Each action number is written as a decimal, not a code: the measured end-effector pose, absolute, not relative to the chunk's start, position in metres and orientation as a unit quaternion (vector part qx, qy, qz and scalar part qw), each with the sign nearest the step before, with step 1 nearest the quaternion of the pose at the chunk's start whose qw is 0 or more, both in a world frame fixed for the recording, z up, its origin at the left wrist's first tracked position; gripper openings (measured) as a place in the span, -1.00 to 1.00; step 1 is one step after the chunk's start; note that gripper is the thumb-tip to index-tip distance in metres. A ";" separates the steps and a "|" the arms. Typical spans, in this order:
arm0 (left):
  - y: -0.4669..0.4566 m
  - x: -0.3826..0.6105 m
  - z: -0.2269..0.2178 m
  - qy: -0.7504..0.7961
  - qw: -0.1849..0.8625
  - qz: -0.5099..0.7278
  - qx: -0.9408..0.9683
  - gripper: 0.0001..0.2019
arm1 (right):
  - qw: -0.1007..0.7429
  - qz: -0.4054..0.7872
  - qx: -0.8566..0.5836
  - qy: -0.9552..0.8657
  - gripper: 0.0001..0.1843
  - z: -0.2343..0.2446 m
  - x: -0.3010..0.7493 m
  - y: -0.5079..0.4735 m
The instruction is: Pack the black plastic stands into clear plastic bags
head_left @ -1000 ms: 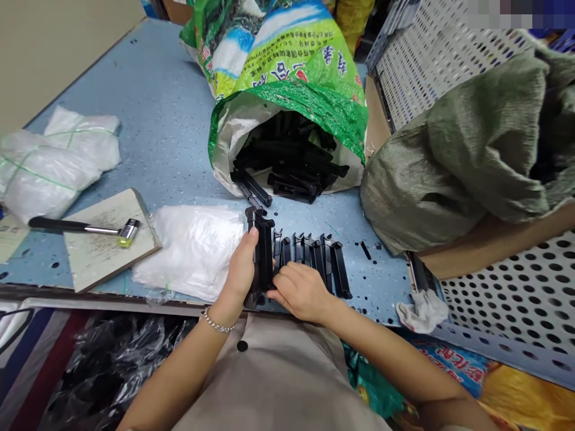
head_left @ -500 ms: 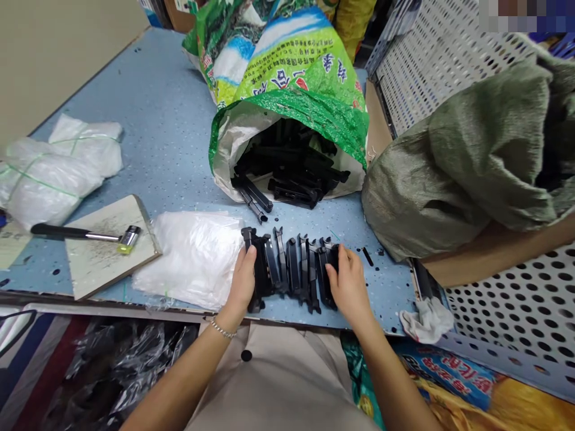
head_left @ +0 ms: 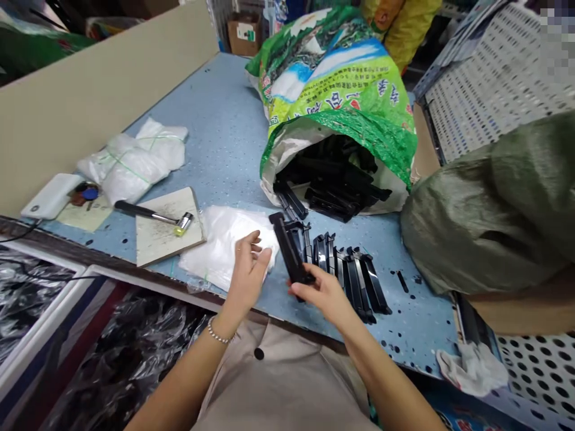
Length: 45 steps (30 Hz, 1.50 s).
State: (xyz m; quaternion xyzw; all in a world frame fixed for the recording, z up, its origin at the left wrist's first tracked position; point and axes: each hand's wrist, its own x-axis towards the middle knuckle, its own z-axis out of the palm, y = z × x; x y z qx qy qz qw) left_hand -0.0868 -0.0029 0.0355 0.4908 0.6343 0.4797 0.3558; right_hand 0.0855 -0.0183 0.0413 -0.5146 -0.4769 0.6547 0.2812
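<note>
Your right hand (head_left: 324, 293) is gripping a black part (head_left: 288, 245) by the near end, left hand (head_left: 247, 270) just loosely open around the plastic bags (head_left: 213, 242), more parts (head_left: 354, 286) past your right.

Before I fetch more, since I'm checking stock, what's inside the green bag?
Long black parts lie heaped in the mouth of the green bag. Anything deeper is hidden by shadow and the bag's top.
</note>
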 end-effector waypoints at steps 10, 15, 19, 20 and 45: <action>0.015 -0.119 0.016 0.639 0.115 0.270 0.711 -0.83 | 0.392 0.733 -0.452 -0.323 -0.57 0.048 0.067 0.000; 0.037 -0.133 0.014 0.654 0.280 0.300 0.635 -0.79 | 0.404 0.746 -0.445 -0.286 -0.63 0.048 0.067 0.001; 0.038 -0.153 0.014 0.612 0.489 0.432 0.447 -0.77 | 0.393 0.760 -0.442 -0.272 -0.61 0.053 0.067 0.001; 0.037 -0.154 0.014 0.603 0.514 0.455 0.406 -0.75 | 0.389 0.767 -0.435 -0.267 -0.62 0.053 0.064 0.002; 0.011 -0.188 0.035 0.597 0.239 0.325 0.694 -0.57 | 0.243 0.896 -0.297 -0.223 -0.59 0.050 0.052 -0.007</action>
